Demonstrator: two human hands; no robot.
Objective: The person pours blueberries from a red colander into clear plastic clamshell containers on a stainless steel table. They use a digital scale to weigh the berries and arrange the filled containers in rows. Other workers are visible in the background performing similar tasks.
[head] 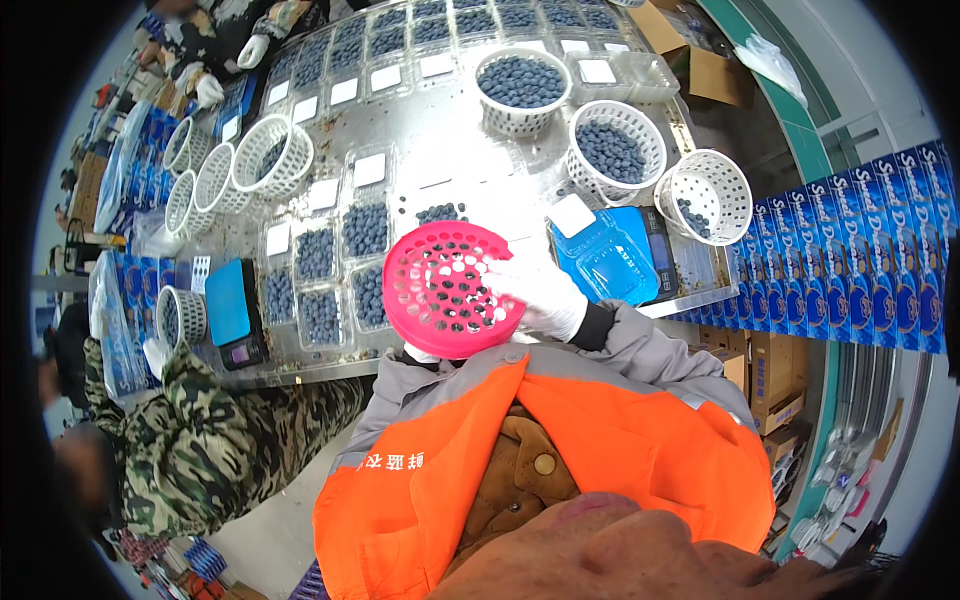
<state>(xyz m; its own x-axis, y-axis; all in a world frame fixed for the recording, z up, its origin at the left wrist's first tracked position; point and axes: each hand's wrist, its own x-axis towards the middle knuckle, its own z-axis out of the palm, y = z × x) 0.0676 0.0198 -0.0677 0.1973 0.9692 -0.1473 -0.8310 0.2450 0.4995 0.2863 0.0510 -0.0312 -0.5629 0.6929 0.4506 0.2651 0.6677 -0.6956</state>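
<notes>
A round pink perforated plastic sieve (450, 289) is tilted in front of my chest, above the table's near edge. My right hand (544, 292), in a white glove, grips its right rim with the fingers reaching over the inner side. Only a sliver of my white-gloved left hand (420, 354) shows under the sieve's near left edge; its fingers are hidden. Loose blueberries (441, 213) lie just beyond the sieve. To its left stand clear clamshell punnets filled with blueberries (366, 229). On my right, an empty clear punnet (611, 255) sits on a blue-topped scale (654, 232).
White perforated baskets with blueberries (525, 82) (616, 154) stand at the right, with a nearly bare basket (705, 196) near the corner. More baskets (271, 157) and another scale (229, 304) are left. A co-worker in camouflage (202, 442) sits beside me; blue cartons (847, 247) line the right.
</notes>
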